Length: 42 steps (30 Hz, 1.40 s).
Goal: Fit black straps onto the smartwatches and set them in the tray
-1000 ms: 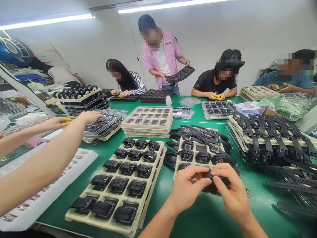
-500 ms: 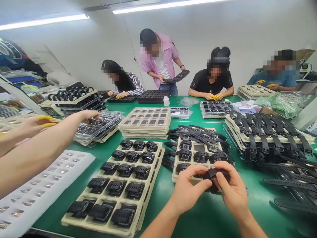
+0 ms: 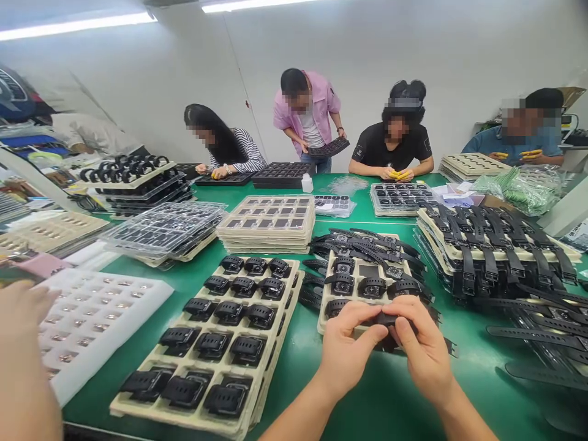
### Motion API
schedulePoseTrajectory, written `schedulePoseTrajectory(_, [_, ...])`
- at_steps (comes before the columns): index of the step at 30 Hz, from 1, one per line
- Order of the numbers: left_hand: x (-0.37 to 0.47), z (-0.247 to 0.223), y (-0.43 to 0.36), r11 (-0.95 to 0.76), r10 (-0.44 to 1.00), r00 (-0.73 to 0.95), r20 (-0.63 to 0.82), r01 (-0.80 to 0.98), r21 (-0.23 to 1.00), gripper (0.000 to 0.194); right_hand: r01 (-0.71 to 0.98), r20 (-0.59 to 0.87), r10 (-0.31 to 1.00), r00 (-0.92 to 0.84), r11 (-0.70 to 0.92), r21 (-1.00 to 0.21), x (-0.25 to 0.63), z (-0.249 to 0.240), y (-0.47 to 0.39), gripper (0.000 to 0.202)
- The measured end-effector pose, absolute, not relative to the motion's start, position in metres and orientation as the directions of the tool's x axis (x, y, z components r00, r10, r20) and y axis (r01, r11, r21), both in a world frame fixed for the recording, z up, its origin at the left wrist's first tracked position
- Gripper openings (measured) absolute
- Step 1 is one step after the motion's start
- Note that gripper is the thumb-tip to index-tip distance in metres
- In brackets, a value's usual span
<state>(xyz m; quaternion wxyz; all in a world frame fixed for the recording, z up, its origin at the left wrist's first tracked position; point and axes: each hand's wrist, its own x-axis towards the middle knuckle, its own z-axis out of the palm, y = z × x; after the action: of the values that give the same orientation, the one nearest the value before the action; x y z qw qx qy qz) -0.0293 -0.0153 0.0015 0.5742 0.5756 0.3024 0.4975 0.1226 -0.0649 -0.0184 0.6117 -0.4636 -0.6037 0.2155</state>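
Both hands meet at the near edge of the bench: left hand (image 3: 345,355) and right hand (image 3: 425,352) have fingers closed on one black watch (image 3: 384,320), held just above the near end of a tray (image 3: 327,304). Watch sits between the two sets of fingertips, long axis running left to right, strap end (image 3: 450,349) trailing past the right hand; both hands equally near

Our left hand (image 3: 346,349) and right hand (image 3: 420,352) cover most of the black watch (image 3: 386,320), so we cannot tell its face. Both our forearms run off the bottom edge. A co-worker's arm (image 3: 22,367) at the left is blurred and cut off. The straps (image 3: 542,343) leave the right edge.
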Motion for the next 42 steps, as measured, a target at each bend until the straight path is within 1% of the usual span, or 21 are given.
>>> schedulePoseTrajectory(2, [-0.03, 0.002, -0.015, -0.164, 0.913, 0.334, 0.235, -0.228, 0.96, 0.022, 0.313, 0.538, 0.823, 0.182, 0.47, -0.825, 0.122, -0.021, -0.065, 0.027])
schedulePoseTrajectory(3, [-0.03, 0.002, -0.016, -0.171, 0.909, 0.339, 0.243, -0.229, 0.958, 0.022, 0.322, 0.553, 0.804, 0.219, 0.475, -0.819, 0.122, -0.022, -0.065, 0.028])
schedulePoseTrajectory(5, [-0.029, 0.003, -0.016, -0.191, 0.901, 0.347, 0.26, -0.221, 0.956, 0.022, 0.34, 0.605, 0.728, 0.322, 0.507, -0.792, 0.122, -0.024, -0.064, 0.024])
schedulePoseTrajectory(7, [-0.03, 0.003, -0.017, -0.209, 0.897, 0.347, 0.272, -0.208, 0.955, 0.021, 0.37, 0.652, 0.667, 0.362, 0.539, -0.757, 0.121, -0.023, -0.064, 0.018])
schedulePoseTrajectory(12, [-0.031, 0.003, -0.015, -0.213, 0.898, 0.349, 0.267, -0.186, 0.959, 0.022, 0.477, 0.705, 0.66, 0.259, 0.547, -0.688, 0.123, -0.012, -0.063, 0.018])
schedulePoseTrajectory(16, [-0.03, 0.001, -0.015, -0.234, 0.899, 0.339, 0.277, -0.162, 0.959, 0.022, 0.497, 0.688, 0.683, 0.244, 0.521, -0.694, 0.125, -0.005, -0.063, 0.018])
schedulePoseTrajectory(19, [-0.029, 0.001, -0.015, -0.242, 0.894, 0.344, 0.287, -0.17, 0.955, 0.022, 0.478, 0.677, 0.699, 0.229, 0.525, -0.704, 0.126, -0.004, -0.063, 0.017])
schedulePoseTrajectory(24, [-0.028, 0.004, -0.014, -0.238, 0.877, 0.375, 0.302, -0.207, 0.949, 0.023, 0.408, 0.672, 0.664, 0.328, 0.541, -0.735, 0.127, -0.005, -0.062, 0.013])
schedulePoseTrajectory(29, [-0.032, 0.008, -0.013, -0.258, 0.878, 0.374, 0.299, -0.159, 0.953, 0.022, 0.394, 0.635, 0.741, 0.22, 0.528, -0.753, 0.132, 0.0, -0.061, 0.013])
schedulePoseTrajectory(34, [-0.033, 0.006, -0.011, -0.271, 0.877, 0.369, 0.308, -0.15, 0.951, 0.024, 0.404, 0.605, 0.778, 0.171, 0.505, -0.763, 0.137, 0.003, -0.061, 0.013])
schedulePoseTrajectory(37, [-0.034, 0.006, -0.011, -0.282, 0.867, 0.383, 0.32, -0.151, 0.947, 0.023, 0.381, 0.57, 0.808, 0.15, 0.485, -0.787, 0.137, 0.002, -0.06, 0.012])
schedulePoseTrajectory(40, [-0.032, 0.007, -0.013, -0.254, 0.876, 0.387, 0.287, -0.135, 0.958, 0.023, 0.294, 0.527, 0.815, 0.239, 0.457, -0.84, 0.133, -0.001, -0.058, 0.011])
schedulePoseTrajectory(42, [-0.03, 0.008, -0.016, -0.196, 0.9, 0.368, 0.233, -0.136, 0.971, 0.027, 0.177, 0.45, 0.823, 0.347, 0.414, -0.893, 0.129, -0.006, -0.056, 0.012])
